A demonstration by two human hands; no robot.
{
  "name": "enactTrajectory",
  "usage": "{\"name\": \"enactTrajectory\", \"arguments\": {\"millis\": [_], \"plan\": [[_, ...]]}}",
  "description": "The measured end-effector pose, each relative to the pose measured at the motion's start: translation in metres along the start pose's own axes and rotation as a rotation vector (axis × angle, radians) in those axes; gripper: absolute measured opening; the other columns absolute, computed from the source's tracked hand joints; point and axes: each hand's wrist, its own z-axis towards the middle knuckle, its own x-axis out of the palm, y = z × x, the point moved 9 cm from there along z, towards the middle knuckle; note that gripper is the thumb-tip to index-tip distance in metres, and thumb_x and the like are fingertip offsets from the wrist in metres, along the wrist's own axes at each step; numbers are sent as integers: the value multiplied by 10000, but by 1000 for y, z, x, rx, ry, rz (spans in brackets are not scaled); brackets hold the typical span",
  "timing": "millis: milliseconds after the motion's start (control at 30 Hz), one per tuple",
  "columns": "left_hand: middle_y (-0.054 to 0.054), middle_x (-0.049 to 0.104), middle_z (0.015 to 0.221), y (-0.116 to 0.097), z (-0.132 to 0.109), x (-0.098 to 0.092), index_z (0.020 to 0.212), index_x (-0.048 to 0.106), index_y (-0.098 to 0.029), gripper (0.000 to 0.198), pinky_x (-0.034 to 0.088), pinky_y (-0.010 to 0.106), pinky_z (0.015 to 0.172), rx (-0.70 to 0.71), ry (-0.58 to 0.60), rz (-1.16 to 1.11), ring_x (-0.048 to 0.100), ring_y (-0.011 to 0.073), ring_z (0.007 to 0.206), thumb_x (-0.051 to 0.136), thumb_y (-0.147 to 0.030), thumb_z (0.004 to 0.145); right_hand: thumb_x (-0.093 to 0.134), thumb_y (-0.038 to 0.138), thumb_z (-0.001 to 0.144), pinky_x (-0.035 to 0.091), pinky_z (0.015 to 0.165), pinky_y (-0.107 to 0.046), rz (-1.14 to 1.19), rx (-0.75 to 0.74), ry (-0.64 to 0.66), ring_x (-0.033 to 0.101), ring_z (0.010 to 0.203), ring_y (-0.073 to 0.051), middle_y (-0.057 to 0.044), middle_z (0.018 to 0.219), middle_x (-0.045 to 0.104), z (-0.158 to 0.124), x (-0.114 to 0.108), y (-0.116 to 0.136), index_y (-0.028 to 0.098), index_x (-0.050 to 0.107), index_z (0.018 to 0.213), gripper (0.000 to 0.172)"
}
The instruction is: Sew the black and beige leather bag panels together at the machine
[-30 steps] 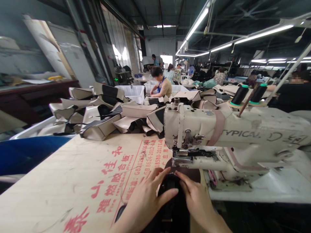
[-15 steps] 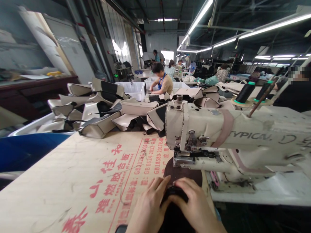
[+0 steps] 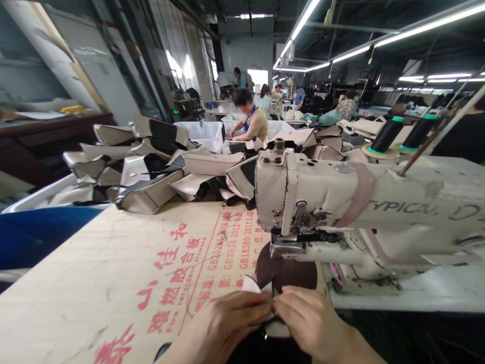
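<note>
In the head view, my left hand [image 3: 233,321] and my right hand [image 3: 305,318] meet in front of the sewing machine [image 3: 314,192]. Both are closed, their fingertips pinching a cream and black leather-like piece [image 3: 250,284] between them. Its pale edge pokes up past the left fingers, while the fingers cover much of the rest. Just beyond the hands, a dark brown rounded thing [image 3: 290,273] sits at the table edge below the machine's needle end. Under my wrists everything is dark, and I cannot make out what lies there.
A plywood tabletop [image 3: 125,273] with red lettering stretches to the left. Behind it are piled cream and black bag-like pieces [image 3: 212,164]. Black thread cones [image 3: 386,134] stand behind the machine. A person [image 3: 250,119] works beyond the pile, near white bins [image 3: 204,134].
Both hands have turned inward, fingers now pinching together. The dark piece between them has been shifted, so a pale flap shows. The view has moved slightly.
</note>
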Motion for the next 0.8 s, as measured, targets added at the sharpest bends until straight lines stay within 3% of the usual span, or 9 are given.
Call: {"name": "enactTrajectory", "arguments": {"millis": [133, 233, 367, 533, 667, 800], "plan": [[34, 634, 975, 11, 1, 14, 1023, 624, -239, 297, 479, 220, 756, -2, -42, 61, 596, 160, 875, 574, -423, 796, 296, 148, 927, 479, 792, -284, 77, 13, 127, 544, 832, -162, -67, 867, 601, 0, 15, 0, 119, 568, 945, 275], [26, 617, 820, 18, 2, 22, 830, 611, -189, 226, 445, 220, 685, -15, -103, 135, 569, 143, 770, 519, -395, 843, 335, 212, 943, 472, 791, -266, 116, 31, 216, 543, 827, -147, -58, 860, 595, -1, 25, -2, 133, 566, 956, 245], [19, 590, 803, 14, 5, 21, 767, 571, -188, 201, 395, 217, 642, -2, -193, 140, 543, 134, 758, 475, -322, 881, 455, 311, 916, 455, 804, -241, 187, 39, 239, 536, 897, -137, -47, 956, 592, 1, 25, -6, 152, 572, 961, 203], [-4, 533, 695, 22, 11, 16, 613, 435, -168, 323, 369, 199, 603, -201, -244, -29, 503, 99, 663, 395, -299, 906, 438, 313, 922, 429, 658, -242, 244, 75, 187, 524, 773, -134, -39, 787, 571, 1, 20, -13, 148, 562, 719, 289], [-33, 484, 608, 35, 10, 16, 602, 391, -180, 320, 338, 200, 533, -391, -300, -35, 459, 94, 577, 420, -336, 879, 403, 350, 934, 369, 612, -250, 305, 164, 205, 488, 708, -128, -23, 705, 537, -1, 23, -21, 151, 547, 715, 329], [-44, 531, 628, 33, 8, 17, 753, 462, -198, 159, 380, 201, 543, -430, -375, -17, 518, 102, 575, 416, -291, 873, 359, 368, 950, 360, 651, -246, 413, 255, 208, 491, 736, -122, -18, 732, 546, -2, 24, -27, 154, 532, 729, 353]]}}
